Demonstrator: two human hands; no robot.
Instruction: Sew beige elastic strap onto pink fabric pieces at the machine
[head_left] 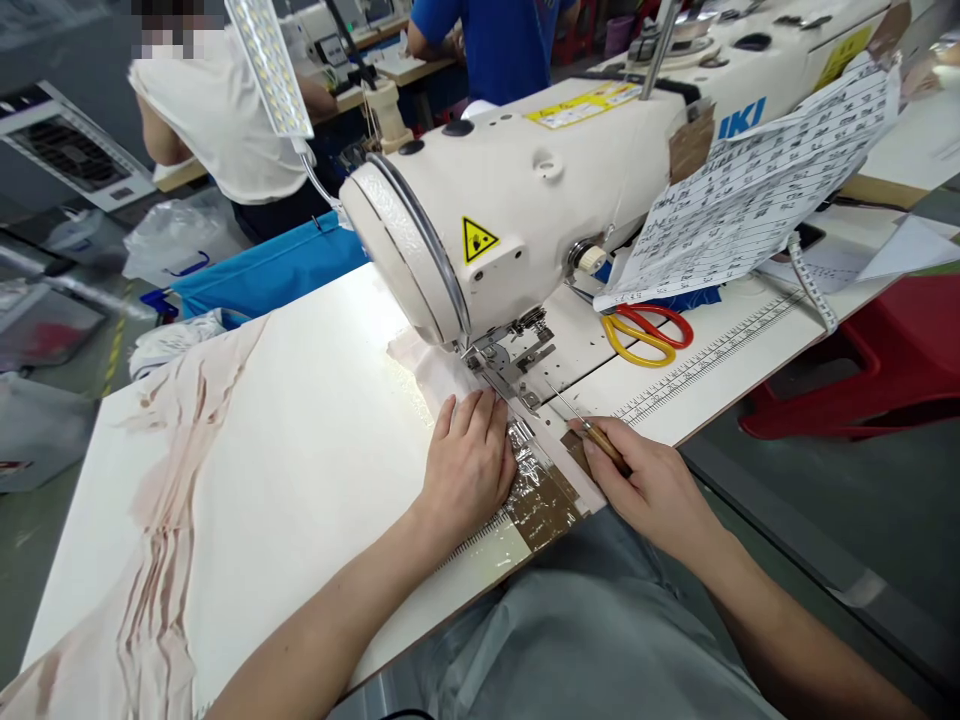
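Note:
My left hand (471,458) lies flat, fingers together and stretched out, on pale fabric (435,378) just in front of the presser foot (504,372) of a white sewing machine (525,190). My right hand (645,480) is closed round a thin awl with a wooden handle (592,432); its metal tip points toward the presser foot. A patch of crinkled clear and brown tape (541,490) lies on the table edge between my hands.
Long pale pink fabric (176,500) drapes across the white table (315,450) at left. Red-and-yellow scissors (649,332) lie right of the machine under a printed sheet (757,190). Two people sit behind; a red stool (892,360) stands at right.

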